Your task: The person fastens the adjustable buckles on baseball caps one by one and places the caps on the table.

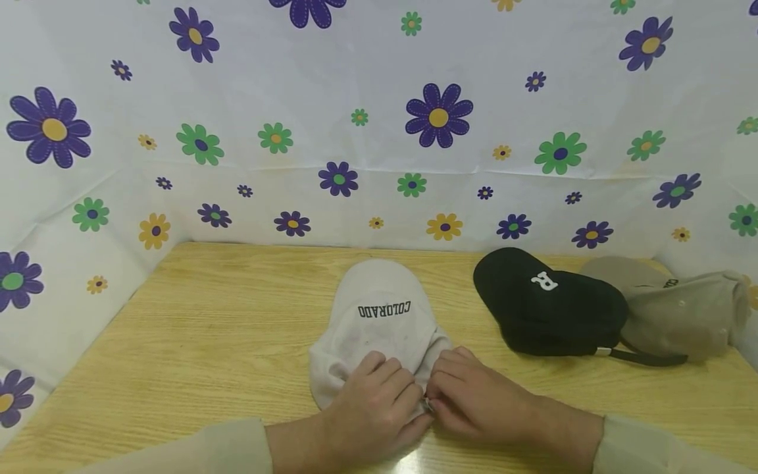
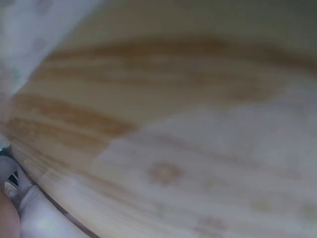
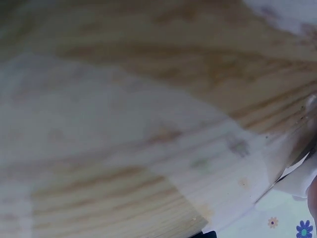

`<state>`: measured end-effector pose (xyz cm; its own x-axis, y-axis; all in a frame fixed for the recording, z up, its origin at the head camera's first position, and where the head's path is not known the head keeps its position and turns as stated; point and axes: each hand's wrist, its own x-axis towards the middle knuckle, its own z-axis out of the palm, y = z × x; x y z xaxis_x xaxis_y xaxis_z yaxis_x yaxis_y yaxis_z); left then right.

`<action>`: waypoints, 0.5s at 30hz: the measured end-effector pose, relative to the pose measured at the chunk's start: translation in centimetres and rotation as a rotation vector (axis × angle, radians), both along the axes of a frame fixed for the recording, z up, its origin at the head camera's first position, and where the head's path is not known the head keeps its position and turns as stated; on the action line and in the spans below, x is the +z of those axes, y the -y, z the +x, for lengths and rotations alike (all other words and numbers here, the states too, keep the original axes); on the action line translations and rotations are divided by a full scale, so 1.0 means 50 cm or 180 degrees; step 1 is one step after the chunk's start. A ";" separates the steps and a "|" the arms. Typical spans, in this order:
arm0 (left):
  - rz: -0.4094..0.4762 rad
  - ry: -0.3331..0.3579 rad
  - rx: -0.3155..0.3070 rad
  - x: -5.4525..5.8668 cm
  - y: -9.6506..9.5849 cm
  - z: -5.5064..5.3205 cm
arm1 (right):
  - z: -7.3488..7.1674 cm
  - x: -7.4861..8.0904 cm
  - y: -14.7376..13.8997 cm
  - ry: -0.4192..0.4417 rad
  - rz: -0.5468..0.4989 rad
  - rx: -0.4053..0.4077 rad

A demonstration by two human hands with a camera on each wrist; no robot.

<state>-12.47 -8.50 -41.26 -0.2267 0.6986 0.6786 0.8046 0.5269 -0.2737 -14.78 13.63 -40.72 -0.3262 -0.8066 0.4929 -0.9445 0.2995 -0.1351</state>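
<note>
A pale grey baseball cap lies on the wooden table, brim pointing away, its dark COLORADO lettering upside down to me. My left hand grips the cap's near edge with curled fingers. Beside it, my right hand pinches the same edge at its right. A small shiny bit, perhaps a buckle, shows between the fingertips; the strap itself is mostly hidden. In the left wrist view the cap fills only the lower left corner. At the right wrist view's right edge, a strip of the cap meets a fingertip.
To the right sits a black cap with a white R and its strap trailing rightward. Behind and beside it is a khaki cap, partly covered. A white cloth with printed flowers hangs along the table's back and sides.
</note>
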 end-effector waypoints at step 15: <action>0.0103 -0.0135 0.0003 0.001 -0.001 -0.003 | 0.009 0.003 0.005 0.0336 -0.0011 0.0176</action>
